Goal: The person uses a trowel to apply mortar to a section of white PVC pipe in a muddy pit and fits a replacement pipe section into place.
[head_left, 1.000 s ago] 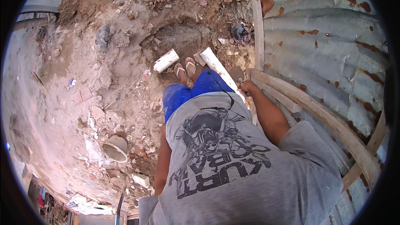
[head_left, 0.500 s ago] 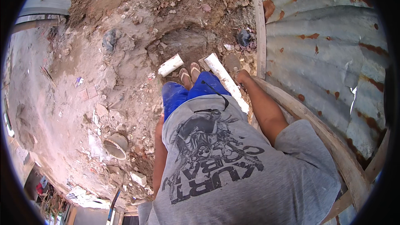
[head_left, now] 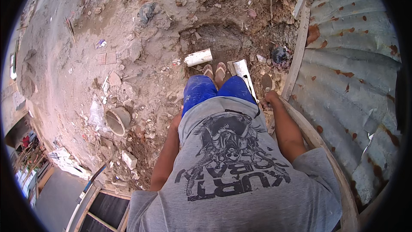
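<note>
My right hand (head_left: 271, 97) is closed at the right of my knee, beside the wooden rail. From it sticks out a trowel (head_left: 267, 81) with a rounded, dirt-brown blade, pointing away from me. A long white pipe (head_left: 243, 72) leans at my right leg, partly hidden by my shorts. A shorter white pipe piece (head_left: 198, 57) lies on the dirt just beyond my left knee. My left hand (head_left: 178, 115) is beside my left thigh, mostly hidden by my shirt and leg, so its fingers do not show.
A shallow dug hollow (head_left: 214, 38) lies ahead of my sandalled feet. Rusty corrugated sheeting (head_left: 343, 86) with a wooden frame (head_left: 299, 43) stands close on the right. On the left are a dirty bucket (head_left: 118, 121) on its side, a plastic bag (head_left: 97, 114) and scattered rubble.
My view has turned, so the ground and sheeting appear further right. My left forearm shows more, held away from my side. My right hand stays near the rail with the trowel.
</note>
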{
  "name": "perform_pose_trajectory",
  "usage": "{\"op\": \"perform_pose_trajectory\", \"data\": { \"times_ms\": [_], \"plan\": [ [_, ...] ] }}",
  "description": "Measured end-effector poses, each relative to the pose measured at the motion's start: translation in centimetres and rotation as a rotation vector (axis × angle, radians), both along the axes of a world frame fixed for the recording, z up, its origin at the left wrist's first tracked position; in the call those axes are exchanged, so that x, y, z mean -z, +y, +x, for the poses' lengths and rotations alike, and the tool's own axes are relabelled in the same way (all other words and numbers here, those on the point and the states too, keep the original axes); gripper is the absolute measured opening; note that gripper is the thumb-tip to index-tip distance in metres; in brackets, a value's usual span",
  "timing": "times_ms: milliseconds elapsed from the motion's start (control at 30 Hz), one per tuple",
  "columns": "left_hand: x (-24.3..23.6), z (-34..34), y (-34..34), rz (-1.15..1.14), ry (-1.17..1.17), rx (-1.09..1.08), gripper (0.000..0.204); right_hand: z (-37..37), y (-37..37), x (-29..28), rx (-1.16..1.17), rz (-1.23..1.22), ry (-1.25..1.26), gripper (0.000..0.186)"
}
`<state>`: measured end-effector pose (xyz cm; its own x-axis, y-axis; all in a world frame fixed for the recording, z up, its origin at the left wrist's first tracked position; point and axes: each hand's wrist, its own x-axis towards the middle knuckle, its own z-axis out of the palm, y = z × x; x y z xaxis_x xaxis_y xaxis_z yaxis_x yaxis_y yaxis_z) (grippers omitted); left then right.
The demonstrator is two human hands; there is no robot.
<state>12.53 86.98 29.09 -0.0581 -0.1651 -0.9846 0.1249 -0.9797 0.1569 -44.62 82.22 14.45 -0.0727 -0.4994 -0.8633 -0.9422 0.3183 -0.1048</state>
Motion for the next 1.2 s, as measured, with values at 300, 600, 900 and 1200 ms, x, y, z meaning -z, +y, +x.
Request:
{"op": "perform_pose_trajectory", "data": {
  "times_ms": [300, 600, 900, 1200],
  "plan": [
    [-0.5, 5.8, 5.7, -0.222, -0.083, -0.102, 0.067, 10.6, -2.8, -0.6, 0.82, 0.001, -0.185, 0.02],
    [0.1, 1.6, 5.0, -0.194, -0.178, -0.099, 0.072, 8.4, -4.4, -0.2, 0.393, 0.077, -0.102, 0.028],
    [-1.9, -4.5, 3.3, -0.018, -0.245, -0.172, 0.094, 1.8, -8.7, -5.6, 0.778, 0.087, -0.1, 0.014],
    [-1.4, -5.0, 9.0, 0.127, -0.118, -0.323, 0.097, 4.7, -15.4, -6.9, 0.674, 0.264, 0.008, 0.02]
  ]
}}
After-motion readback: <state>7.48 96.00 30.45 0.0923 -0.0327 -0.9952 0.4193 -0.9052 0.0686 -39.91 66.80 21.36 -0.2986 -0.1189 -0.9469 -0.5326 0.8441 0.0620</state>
